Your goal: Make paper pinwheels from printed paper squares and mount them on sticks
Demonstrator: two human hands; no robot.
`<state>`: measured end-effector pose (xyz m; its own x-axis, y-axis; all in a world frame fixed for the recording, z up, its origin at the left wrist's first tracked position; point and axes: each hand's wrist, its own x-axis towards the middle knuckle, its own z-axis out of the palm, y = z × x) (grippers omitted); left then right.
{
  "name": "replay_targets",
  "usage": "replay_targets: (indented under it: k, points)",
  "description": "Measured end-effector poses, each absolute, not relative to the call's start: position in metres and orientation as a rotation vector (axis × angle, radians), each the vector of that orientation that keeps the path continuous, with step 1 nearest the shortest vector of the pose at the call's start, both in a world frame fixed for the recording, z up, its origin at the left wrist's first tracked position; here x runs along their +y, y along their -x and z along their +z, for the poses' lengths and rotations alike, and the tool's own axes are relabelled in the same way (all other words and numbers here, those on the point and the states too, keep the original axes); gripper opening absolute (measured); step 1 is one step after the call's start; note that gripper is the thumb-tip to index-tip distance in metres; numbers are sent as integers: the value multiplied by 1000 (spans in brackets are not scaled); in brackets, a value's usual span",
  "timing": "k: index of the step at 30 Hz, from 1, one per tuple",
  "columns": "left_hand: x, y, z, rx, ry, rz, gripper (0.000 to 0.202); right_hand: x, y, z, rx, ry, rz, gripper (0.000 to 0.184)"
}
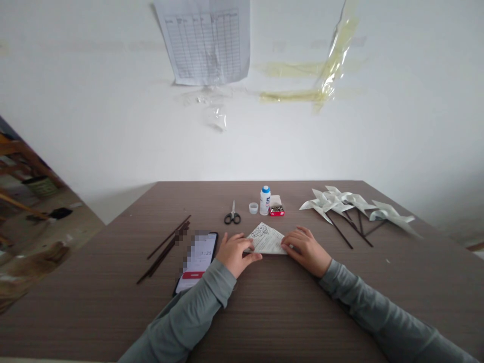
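A printed sheet of paper folded into a triangle point(266, 238) lies flat on the brown table point(264, 312) in front of me. My left hand point(236, 253) presses its left corner, fingers curled down onto the paper. My right hand point(307, 250) lies on the right corner with fingers bent and pressing along the bottom edge. Both hands touch the paper, which stays on the table.
A phone point(197, 262) lies left of my left hand, beside several dark thin sticks point(166, 248). Behind the paper are scissors point(232, 216), a small cap point(253, 207), a white glue bottle point(265, 200) and a box of pins point(276, 207). Finished paper pinwheels point(353, 206) lie at the right.
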<state>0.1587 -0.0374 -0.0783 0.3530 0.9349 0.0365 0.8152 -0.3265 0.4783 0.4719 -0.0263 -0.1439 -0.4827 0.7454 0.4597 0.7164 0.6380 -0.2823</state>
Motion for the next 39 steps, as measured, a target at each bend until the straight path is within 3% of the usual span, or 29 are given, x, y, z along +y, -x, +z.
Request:
replay_targets:
  k: [4,7,9,11,13,15,18,21,24,27,30,32,39]
  points:
    - [-38,-161,-86,1586,-2283,486,27,-25,-473,-146,-2289,1151,112,28]
    - [-36,-161,-92,1601,-2316,479,24,-22,-479,-157,-2367,1107,179,20]
    - [-35,-159,-96,1593,-2331,448,15,-21,-482,-162,-2453,1092,218,44]
    - [-34,-156,-98,1563,-2347,400,32,-21,-483,-161,-2492,1136,219,68]
    - [-34,-151,-98,1519,-2368,368,53,-22,-481,-156,-2488,1188,202,75]
    - [-34,-147,-98,1485,-2387,360,61,-24,-479,-149,-2494,1185,200,70]
    - [-36,-145,-99,1472,-2398,385,69,-27,-476,-144,-2491,1128,176,46]
    - [-35,-147,-100,1489,-2408,411,59,-26,-473,-150,-2410,1121,86,16]
    - [-33,-152,-99,1527,-2373,380,34,-25,-471,-155,-2359,1135,64,18]
    - [-33,-157,-92,1582,-2324,420,22,-26,-472,-150,-2376,1114,100,5]
    - [-35,-158,-83,1596,-2273,442,24,-29,-475,-139,-2407,1080,93,18]
    - [-37,-159,-76,1623,-2248,422,23,-29,-476,-133,-2391,1082,66,8]
    - [-40,-161,-66,1683,-2253,420,14,-24,-476,-140,-2265,1187,93,38]
